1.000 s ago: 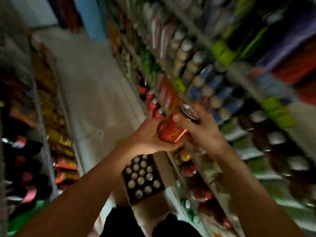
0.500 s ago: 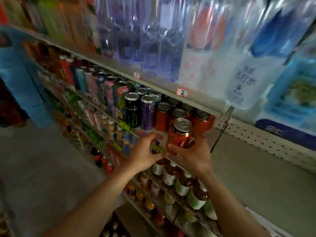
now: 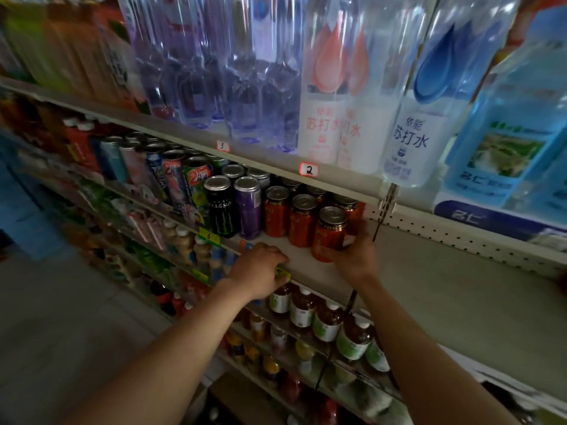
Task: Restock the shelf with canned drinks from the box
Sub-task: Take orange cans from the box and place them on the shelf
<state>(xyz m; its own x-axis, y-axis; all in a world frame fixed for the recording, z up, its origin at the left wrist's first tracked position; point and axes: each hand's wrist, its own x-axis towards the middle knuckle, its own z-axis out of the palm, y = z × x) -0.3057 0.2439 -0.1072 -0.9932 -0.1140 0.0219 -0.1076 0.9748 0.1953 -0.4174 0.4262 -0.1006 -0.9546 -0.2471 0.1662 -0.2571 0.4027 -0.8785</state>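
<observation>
Between both hands, bare white shelf board (image 3: 302,256); right hand (image 3: 356,256) grasps red cylindrical metal can (image 3: 329,233) at front of red-can row (image 3: 302,216); left hand (image 3: 260,268) clenched over shelf lip; risk: hasty push topples neighbouring cans

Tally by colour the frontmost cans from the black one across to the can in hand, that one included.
Black can: 1
Purple can: 1
Red cans: 3, one gripped by the right hand
Total: 5
</observation>
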